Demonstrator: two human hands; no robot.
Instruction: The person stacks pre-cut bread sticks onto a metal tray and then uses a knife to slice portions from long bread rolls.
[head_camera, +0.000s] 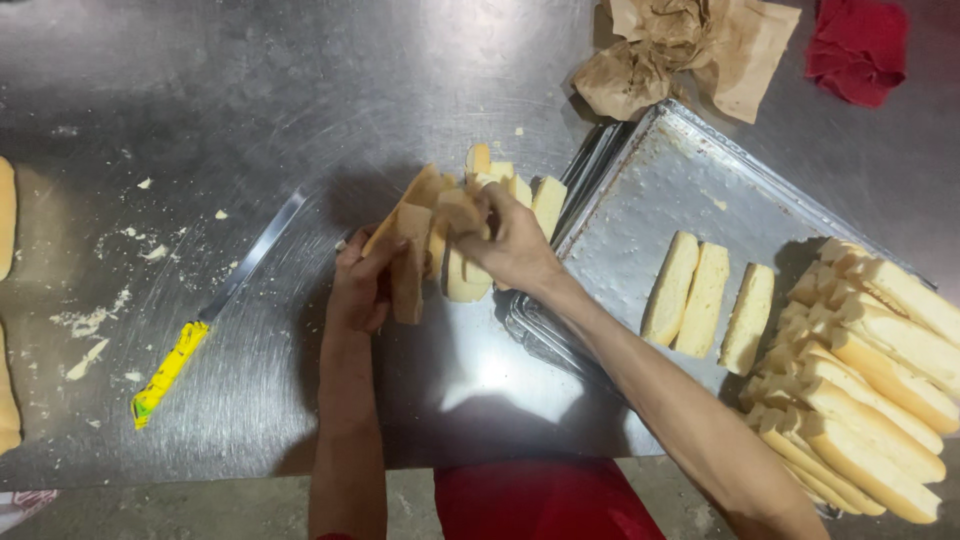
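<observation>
My left hand (358, 285) grips a split bread roll (410, 240), holding it upright over the steel table. My right hand (515, 245) pinches another piece of sliced bread (458, 212) at the top of a small cluster of cut rolls (535, 198) standing beside the tray's left corner. Both hands meet over the bread, fingers closed on the slices.
A metal tray (650, 190) to the right carries three separate bread slices (706, 298) and a dense row of rolls (870, 370). A long knife with a yellow handle (168, 370) lies at the left among crumbs. Crumpled brown paper (680, 45) and a red cloth (858, 45) sit at the back.
</observation>
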